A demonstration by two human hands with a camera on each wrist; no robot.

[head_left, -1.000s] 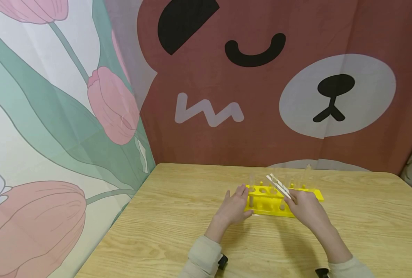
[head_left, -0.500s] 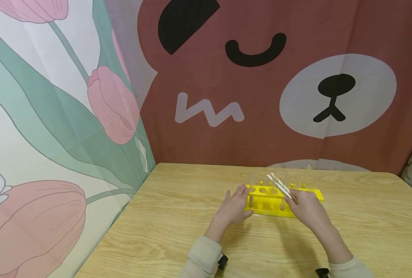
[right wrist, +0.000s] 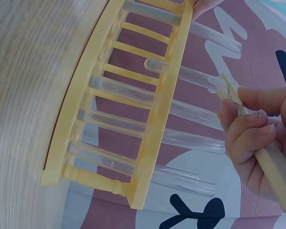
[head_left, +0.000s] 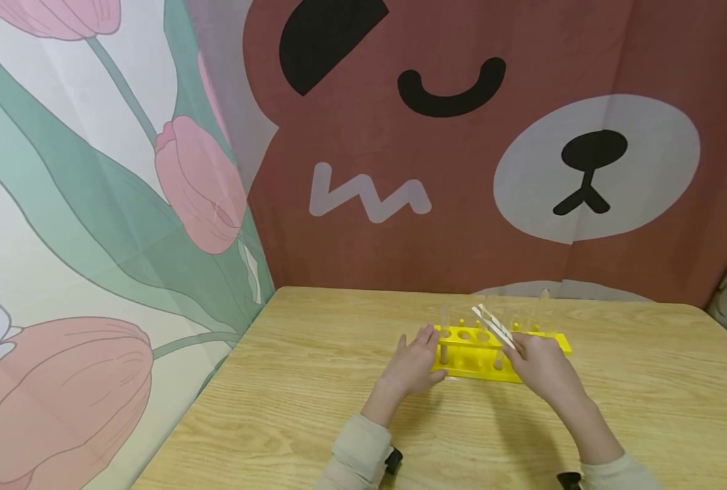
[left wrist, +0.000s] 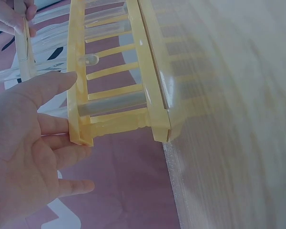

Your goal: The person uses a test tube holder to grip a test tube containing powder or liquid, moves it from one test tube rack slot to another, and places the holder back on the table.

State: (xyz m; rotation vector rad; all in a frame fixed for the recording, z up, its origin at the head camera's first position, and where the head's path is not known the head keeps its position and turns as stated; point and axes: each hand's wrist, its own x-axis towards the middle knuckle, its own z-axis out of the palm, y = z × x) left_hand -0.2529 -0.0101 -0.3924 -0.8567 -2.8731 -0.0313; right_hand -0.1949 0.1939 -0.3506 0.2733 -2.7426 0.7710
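Observation:
A yellow test tube rack (head_left: 476, 374) stands on the table. My left hand (head_left: 409, 367) rests against its left end, fingers mostly straight, with the thumb and fingertips at the upper bar in the left wrist view. My right hand (head_left: 544, 367) grips a wooden test tube clamp (head_left: 492, 328) tilted up to the left. In the right wrist view, the clamp's jaws are around the upper part of a clear test tube (right wrist: 195, 76). This tube passes through a hole in the upper bar, its rounded bottom just below the bar and well above the base.
Several other clear test tubes stand in the rack, one at its left end (head_left: 444, 354) and others toward the right (right wrist: 119, 121). Yellow pegs rise along the rack's back. Behind the wooden table (head_left: 290, 381) hangs a bear-print cloth (head_left: 351, 258).

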